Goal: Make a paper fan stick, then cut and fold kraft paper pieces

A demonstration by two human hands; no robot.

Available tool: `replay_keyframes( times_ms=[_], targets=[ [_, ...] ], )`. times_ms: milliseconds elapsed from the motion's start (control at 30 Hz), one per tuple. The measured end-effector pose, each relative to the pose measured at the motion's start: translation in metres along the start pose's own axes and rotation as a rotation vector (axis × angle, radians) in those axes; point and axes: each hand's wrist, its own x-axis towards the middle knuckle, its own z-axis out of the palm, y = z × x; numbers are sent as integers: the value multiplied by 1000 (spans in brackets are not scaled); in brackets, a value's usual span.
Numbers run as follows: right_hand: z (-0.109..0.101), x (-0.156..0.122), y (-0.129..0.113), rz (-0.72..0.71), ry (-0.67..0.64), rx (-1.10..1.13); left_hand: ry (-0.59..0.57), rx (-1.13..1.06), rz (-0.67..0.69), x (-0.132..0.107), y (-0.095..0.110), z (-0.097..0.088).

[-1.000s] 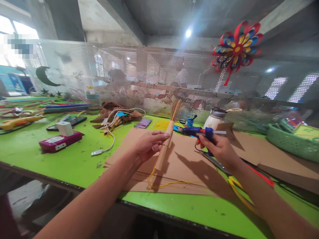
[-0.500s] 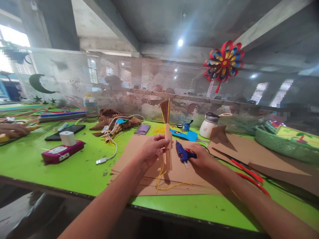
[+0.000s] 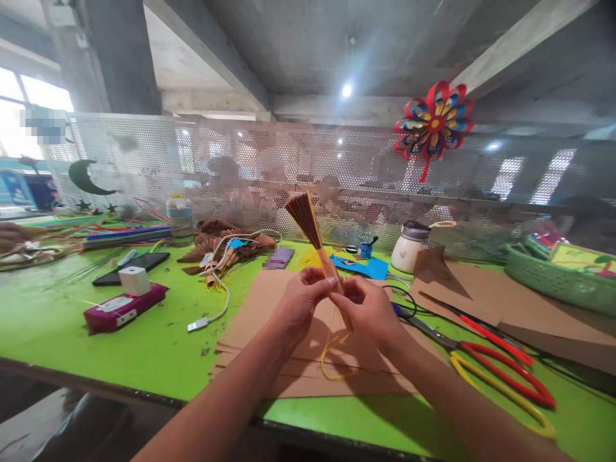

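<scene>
A folded brown paper fan [image 3: 304,217] with a tan paper-wrapped handle stands tilted to the left over the middle of the table. My left hand [image 3: 308,301] is closed with thumb and fingers round the upper handle. My right hand [image 3: 368,308] pinches the same handle lower down, just right of the left. Yellow string [image 3: 325,359] runs along the fan and hangs in a loop below. A blue glue gun [image 3: 397,310] lies behind my right hand, mostly hidden by it. Brown card sheets [image 3: 283,378] lie stacked under both hands.
Scissors with red and yellow handles [image 3: 505,375] lie at right, near another red-handled tool [image 3: 495,337]. Behind are a cream jug [image 3: 409,247] and green basket [image 3: 543,276]. Leftward lie a purple packet [image 3: 115,314], a white cable [image 3: 224,295] and brown folded pieces [image 3: 226,240].
My right hand has let go of the glue gun, which now lies to the right, and has moved left onto the fan's handle. The fan has tipped from upright to the left.
</scene>
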Motion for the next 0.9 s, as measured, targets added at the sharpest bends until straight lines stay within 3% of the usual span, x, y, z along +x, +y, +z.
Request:
replay_keyframes(
  times_ms=[333,500,900],
  targets=[
    [-4,-10,1,-77,62,-75,-45,-49,-62,-3,-1,5],
    [-7,-11,4,-77,12,-69,-120,-16,-72,-2,-1,2],
    [-12,-12,0,-122,-18,-103,-129,24,-60,-1,-2,-1]
  ],
)
